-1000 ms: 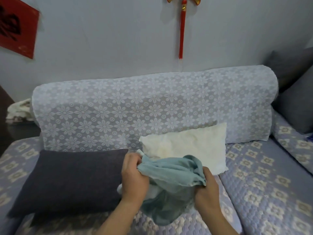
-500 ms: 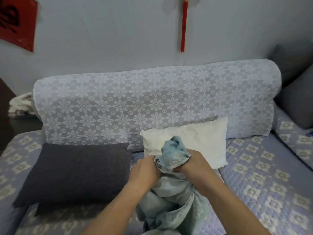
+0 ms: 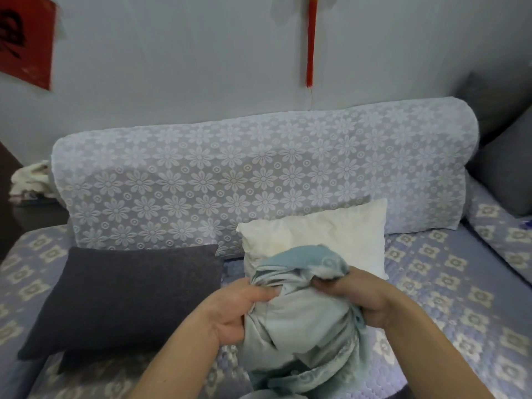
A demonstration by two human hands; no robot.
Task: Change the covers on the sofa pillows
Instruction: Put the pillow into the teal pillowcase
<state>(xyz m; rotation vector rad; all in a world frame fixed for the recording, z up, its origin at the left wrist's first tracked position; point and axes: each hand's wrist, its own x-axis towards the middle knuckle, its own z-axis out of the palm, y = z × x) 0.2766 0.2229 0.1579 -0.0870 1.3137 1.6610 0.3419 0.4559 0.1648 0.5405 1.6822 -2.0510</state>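
A bunched light-blue pillow cover hangs between my hands over the sofa seat. My left hand grips its left side with curled fingers. My right hand grips its right side near the top. Behind the cover, a bare white pillow leans against the sofa back; its lower left corner is hidden by the cover. A dark grey covered pillow lies flat on the seat at my left.
The sofa back wears a floral lace throw, and the seat a quilted blue cover. Grey cushions stand at the right end. A pale cloth heap lies on a dark side table at left.
My hands came together from a wide hold, bunched the blue cover, and have spread slightly again, with the cover's top now raised in front of the white pillow's corner.
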